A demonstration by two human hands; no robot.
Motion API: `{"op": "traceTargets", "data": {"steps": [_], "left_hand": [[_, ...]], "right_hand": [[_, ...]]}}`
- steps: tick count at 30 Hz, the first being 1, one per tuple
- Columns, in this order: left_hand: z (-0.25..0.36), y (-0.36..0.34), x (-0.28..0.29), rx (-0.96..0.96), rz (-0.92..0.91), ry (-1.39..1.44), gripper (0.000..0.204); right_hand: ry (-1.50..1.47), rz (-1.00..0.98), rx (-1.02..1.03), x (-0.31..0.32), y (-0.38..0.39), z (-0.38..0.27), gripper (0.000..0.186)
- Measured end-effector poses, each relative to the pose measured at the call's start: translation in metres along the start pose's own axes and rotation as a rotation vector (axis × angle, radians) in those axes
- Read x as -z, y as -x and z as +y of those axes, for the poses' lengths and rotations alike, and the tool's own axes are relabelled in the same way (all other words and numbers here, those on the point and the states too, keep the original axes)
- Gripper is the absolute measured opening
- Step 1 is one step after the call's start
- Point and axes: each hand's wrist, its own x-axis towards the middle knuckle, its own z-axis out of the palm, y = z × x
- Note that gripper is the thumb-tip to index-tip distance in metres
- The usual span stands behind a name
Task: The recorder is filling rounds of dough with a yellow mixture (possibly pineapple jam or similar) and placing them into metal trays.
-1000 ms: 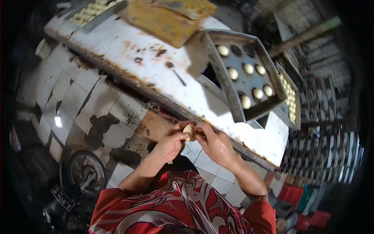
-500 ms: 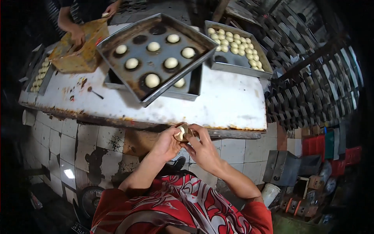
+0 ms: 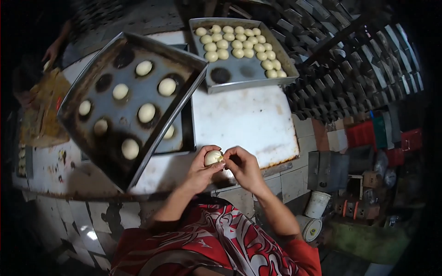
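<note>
Over the near edge of the table, my left hand [image 3: 199, 174] cups a pale, rounded dough ball [image 3: 212, 158], its thumb and fingers wrapped round the sides. My right hand [image 3: 245, 169] pinches the right side of this ball with thumb and fingertips, where a small yellowish patch shows. Just left of my hands, a large dark metal baking tray [image 3: 133, 177] lies slanted, holding several spaced dough balls [image 3: 147, 112]. It rests over a second tray [image 3: 189, 133], in which one dough ball [image 3: 169, 132] is visible.
At the back right of the white tabletop [image 3: 244, 115], another tray [image 3: 258, 83] carries rows of smaller-looking dough balls [image 3: 238, 44]. A yellowish box [image 3: 46, 124] stands at the left, near another person's arm [image 3: 56, 47]. Stacked metal pans [image 3: 350, 69] and buckets [image 3: 317, 204] are on the right.
My view has turned to the right, so the trays appear farther left and lower. The dough in my hands looks rounder and shows more of its smooth surface; my right fingers have shifted to its side.
</note>
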Motion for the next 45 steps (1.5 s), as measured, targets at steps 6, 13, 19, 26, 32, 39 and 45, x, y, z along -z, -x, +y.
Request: {"op": "traceTargets", "data": {"steps": [6,13,19,26,32,39,45], "left_hand": [[-0.003,-0.038,-0.003,0.078,-0.059,0.183,0.035],[-0.002,-0.05,-0.019,0.318,-0.209,0.301,0.034],[-0.021,-0.033,-0.056,0.367,-0.18,-0.023,0.045],[-0.08,-0.011,-0.097,-0.185,0.498,0.228,0.035],[-0.068,0.021,-0.105,-0.335,0.698,0.382,0.034],[-0.038,0.104,-0.063,-0.372,0.534,0.354,0.045],[-0.003,0.188,-0.01,-0.424,-0.044,0.43,0.056]], "right_hand": [[-0.007,-0.185,0.066,0.045,-0.019,0.004,0.037],[0.369,-0.257,0.321,0.076,-0.024,-0.018,0.05],[0.287,-0.638,0.347,0.116,-0.024,-0.006,0.031],[0.49,-0.246,0.666,0.095,0.014,0.022,0.031],[0.58,0.04,0.759,0.041,0.054,0.041,0.034],[0.657,0.176,0.875,-0.035,0.09,-0.003,0.023],[0.446,-0.09,0.833,-0.084,0.111,-0.04,0.018]]}}
